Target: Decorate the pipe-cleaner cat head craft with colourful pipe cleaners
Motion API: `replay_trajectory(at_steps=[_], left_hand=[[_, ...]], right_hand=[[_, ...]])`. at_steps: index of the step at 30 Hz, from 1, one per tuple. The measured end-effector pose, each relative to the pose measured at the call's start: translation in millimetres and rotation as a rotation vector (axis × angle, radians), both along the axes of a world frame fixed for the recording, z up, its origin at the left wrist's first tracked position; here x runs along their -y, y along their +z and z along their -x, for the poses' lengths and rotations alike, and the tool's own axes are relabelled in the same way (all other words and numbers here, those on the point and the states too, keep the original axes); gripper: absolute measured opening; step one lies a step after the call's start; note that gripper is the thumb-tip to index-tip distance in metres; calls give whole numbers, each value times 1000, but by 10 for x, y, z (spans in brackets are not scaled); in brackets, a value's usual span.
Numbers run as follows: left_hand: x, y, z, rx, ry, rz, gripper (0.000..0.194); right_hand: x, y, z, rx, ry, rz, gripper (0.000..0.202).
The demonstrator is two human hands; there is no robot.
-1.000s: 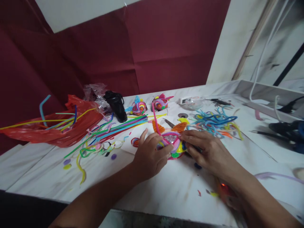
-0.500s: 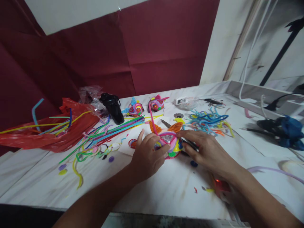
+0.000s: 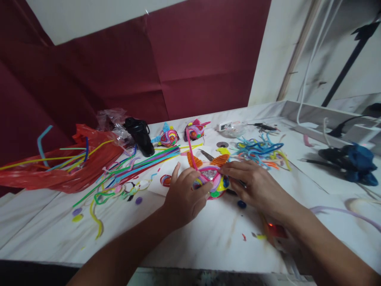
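On the table [image 3: 205, 242], nearer me than the black bottle [image 3: 142, 140] and to its right, I saw the bright fuzzy toy [image 3: 212, 173], gripped in the curled left hand [image 3: 183, 194]. The right hand [image 3: 254, 182] had its fingers bunched against the toy's edge; whether they pinched it, I couldn't tell.

The orange-eared, multicoloured craft piece [image 3: 212, 174] lies decorated side up.
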State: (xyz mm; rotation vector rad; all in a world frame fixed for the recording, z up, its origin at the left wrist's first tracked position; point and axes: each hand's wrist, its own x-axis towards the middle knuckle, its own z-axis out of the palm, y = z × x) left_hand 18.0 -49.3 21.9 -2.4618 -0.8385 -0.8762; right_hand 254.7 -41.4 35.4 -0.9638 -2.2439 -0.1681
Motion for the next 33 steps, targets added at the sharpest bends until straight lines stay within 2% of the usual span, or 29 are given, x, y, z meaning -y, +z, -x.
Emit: replay_trajectory(at_steps=[7, 20, 24, 33], left_hand=[[-18, -11, -7, -8, 11, -20, 26], [-133, -37, 0, 52, 7, -7, 27], [-132, -11, -10, 81, 3, 47, 26], [-156, 0, -2, 53, 30, 66, 26]], right_hand=[[-2, 42, 19, 49, -36, 6, 32], [-63, -17, 11, -50, -23, 59, 38], [-64, 1, 4, -34, -27, 73, 38], [8, 40, -74, -131, -33, -35, 34]])
